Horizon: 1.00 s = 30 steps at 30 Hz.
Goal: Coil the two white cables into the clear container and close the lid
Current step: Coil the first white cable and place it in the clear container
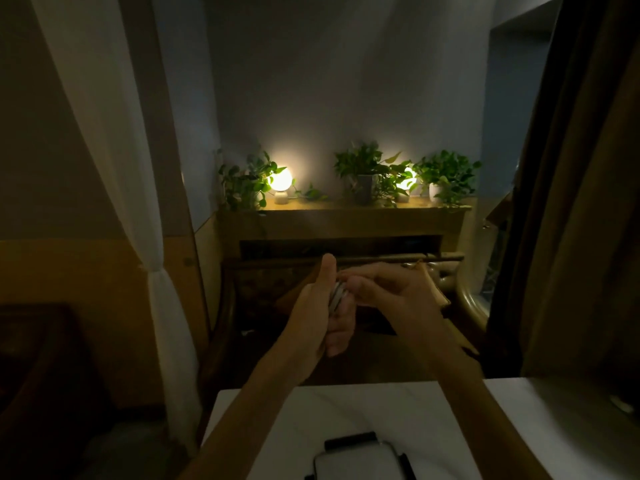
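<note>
Both hands are raised in front of the chest, well above the table [450, 410], and I would guess that is so the cable [336, 295] can be wound in free air, with nothing to snag the loops. The left hand [317, 318] stands on edge with its thumb straight up and its fingers curled round a small bundle of pale turns, which shows only as a few white bands in the gap between the hands. It seems to serve as the spool, holding what is wound so it cannot spring apart. The right hand [388, 292] comes in from the side, palm down, its fingers drawn together at the bundle as if pinching a strand to lay on the next turn; the room is too dim to say whether the tips really grip it. Both forearms reach up from the bottom of the view, the hands touching at the coil. The container [356, 460] sits low on the table, close to the body and right under the arms. Whether its lid is on I cannot tell, and I see no second cable.
</note>
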{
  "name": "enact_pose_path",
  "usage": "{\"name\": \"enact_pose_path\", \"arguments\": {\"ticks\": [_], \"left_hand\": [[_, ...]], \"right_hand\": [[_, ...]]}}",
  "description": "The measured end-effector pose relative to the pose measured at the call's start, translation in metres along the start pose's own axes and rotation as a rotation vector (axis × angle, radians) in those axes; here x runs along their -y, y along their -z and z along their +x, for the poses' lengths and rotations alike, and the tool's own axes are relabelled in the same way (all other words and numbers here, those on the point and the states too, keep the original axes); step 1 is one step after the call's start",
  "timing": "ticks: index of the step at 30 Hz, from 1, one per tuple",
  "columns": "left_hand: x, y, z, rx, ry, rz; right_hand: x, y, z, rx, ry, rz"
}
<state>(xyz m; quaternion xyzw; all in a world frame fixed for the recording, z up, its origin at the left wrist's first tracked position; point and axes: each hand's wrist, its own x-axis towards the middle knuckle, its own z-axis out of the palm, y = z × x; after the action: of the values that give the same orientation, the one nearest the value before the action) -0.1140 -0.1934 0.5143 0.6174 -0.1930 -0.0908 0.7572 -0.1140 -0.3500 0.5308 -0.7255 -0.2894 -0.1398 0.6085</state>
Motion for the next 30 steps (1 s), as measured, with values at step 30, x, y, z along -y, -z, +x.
{"name": "enact_pose_path", "arguments": {"ticks": [30], "left_hand": [[0.013,0.007,-0.005,-0.287,-0.252,0.778]], "right_hand": [[-0.036,-0.029,-0.030,-0.326,-0.020,-0.387]]}}
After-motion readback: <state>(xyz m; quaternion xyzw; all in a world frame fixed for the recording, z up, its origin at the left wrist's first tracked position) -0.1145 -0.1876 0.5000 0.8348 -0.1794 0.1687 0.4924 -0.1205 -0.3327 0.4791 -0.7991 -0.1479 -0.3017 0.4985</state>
